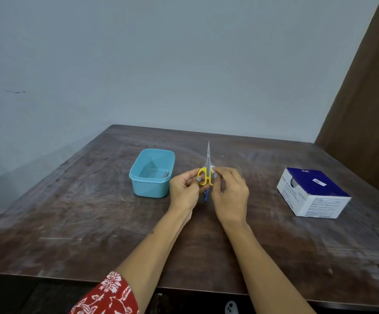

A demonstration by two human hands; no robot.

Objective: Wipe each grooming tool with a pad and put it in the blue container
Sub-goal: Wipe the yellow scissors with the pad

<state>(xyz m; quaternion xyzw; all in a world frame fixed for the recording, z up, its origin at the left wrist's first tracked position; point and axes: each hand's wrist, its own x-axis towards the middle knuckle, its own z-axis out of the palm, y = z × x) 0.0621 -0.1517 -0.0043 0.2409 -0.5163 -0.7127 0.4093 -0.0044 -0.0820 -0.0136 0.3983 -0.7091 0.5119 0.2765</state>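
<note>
My left hand (184, 191) grips the yellow handles of a pair of scissors (207, 162), whose blades point away from me above the table. My right hand (229, 191) pinches a small white pad (212, 168) against the scissors just above the handles. A blue object (206, 196) shows between my hands on the table, mostly hidden. The blue container (136, 175) stands open just left of my left hand, with a metal tool (165, 174) lying inside at its right end.
A white and dark blue cardboard box (313, 193) sits on the right side of the brown wooden table (93, 223). A pale wall stands behind the table, and a brown panel rises at the far right.
</note>
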